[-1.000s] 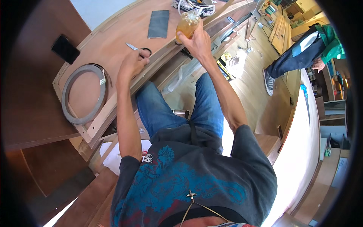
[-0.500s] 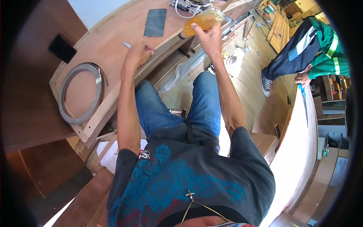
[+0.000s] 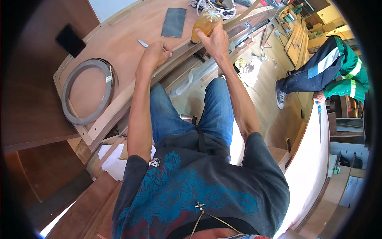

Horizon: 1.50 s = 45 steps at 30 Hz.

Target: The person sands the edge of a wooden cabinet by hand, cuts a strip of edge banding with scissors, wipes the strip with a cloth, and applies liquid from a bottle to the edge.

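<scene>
My right hand [image 3: 215,43] is wrapped around a clear plastic bottle [image 3: 207,22] of amber liquid. The bottle leans with its dark neck pointing down at the near edge of a curved wooden panel [image 3: 131,42]. Closed and resting by that same edge is my left hand [image 3: 154,55], to the left of the bottle. From its outer side sticks the blade of a small knife [image 3: 141,42]; its handle is hidden in the hand. Beyond both hands a dark grey rectangular sheet [image 3: 174,22] lies flat on the panel.
A coil of grey-brown edging strip [image 3: 68,99] lies on the panel's left end, near a black phone [image 3: 70,40]. Clear plastic wrap [image 3: 191,79] hangs below the edge. To the right, a person in green [image 3: 352,73] holds a pale curved panel [image 3: 306,167].
The bottle stands more steeply now, its neck lower at the panel's edge. My left hand stays by the edge with the knife, while the whole view has shifted slightly.
</scene>
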{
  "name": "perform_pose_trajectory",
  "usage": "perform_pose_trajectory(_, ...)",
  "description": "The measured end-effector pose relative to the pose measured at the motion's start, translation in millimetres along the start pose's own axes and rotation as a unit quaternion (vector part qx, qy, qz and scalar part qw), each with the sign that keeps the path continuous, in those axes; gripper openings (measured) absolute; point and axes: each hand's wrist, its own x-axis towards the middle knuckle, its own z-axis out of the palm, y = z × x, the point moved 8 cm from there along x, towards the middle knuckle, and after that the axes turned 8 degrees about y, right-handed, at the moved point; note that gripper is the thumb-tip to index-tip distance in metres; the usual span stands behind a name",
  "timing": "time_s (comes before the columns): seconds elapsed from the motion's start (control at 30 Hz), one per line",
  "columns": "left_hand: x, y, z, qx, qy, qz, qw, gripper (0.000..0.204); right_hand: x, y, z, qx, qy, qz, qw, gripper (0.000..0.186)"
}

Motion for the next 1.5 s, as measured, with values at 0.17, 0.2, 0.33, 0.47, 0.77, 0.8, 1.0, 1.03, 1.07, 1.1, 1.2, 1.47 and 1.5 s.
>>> perform_pose_trajectory(0.17,3,-6,-2,0.022,0.004,-0.003,1.0,0.014,-15,-30,18,0.005,-0.059,-0.014,0.998,0.052)
perform_pose_trajectory(0.2,4,-8,-1,0.019,0.009,0.007,1.0,0.014,-12,-27,18,-0.017,-0.051,-0.019,0.998,0.052)
perform_pose_trajectory(0.33,0,3,1,0.002,0.001,0.006,1.0,0.014,5,5,5,-0.047,0.005,-0.015,0.999,0.052)
perform_pose_trajectory(0.47,3,2,-2,0.04,0.019,0.045,0.998,0.014,-1,-6,9,-0.016,-0.006,-0.023,1.0,0.055)
perform_pose_trajectory(0.77,3,2,2,0.024,-0.002,0.003,1.0,0.015,2,15,-5,-0.011,0.001,0.015,1.0,0.054)
perform_pose_trajectory(0.8,3,3,0,0.017,0.002,0.005,1.0,0.015,-2,12,-6,0.008,-0.005,0.012,1.0,0.053)
perform_pose_trajectory(1.0,1,-6,-3,0.007,-0.004,0.012,1.0,0.017,-6,4,-8,-0.019,-0.003,0.042,0.999,0.051)
perform_pose_trajectory(1.03,1,-5,-4,0.018,-0.007,0.019,1.0,0.018,-4,10,-13,-0.022,0.012,0.04,0.999,0.051)
perform_pose_trajectory(1.07,2,-5,-6,0.03,-0.009,0.026,0.999,0.019,-3,16,-17,-0.025,0.028,0.038,0.999,0.051)
perform_pose_trajectory(1.1,1,-10,-12,0.027,-0.013,0.009,1.0,0.02,-3,21,-16,-0.056,0.023,0.039,0.997,0.051)
perform_pose_trajectory(1.2,-17,-15,-23,0.011,-0.034,-0.022,0.999,0.023,3,34,-26,-0.093,0.024,0.017,0.995,0.054)
perform_pose_trajectory(1.47,-2,-10,-9,-0.018,0.033,-0.012,0.999,0.015,9,19,-41,0.143,0.107,0.024,0.984,0.047)
perform_pose_trajectory(1.5,0,-5,-7,-0.018,0.043,0.001,0.999,0.015,4,10,-35,0.141,0.09,0.027,0.985,0.045)
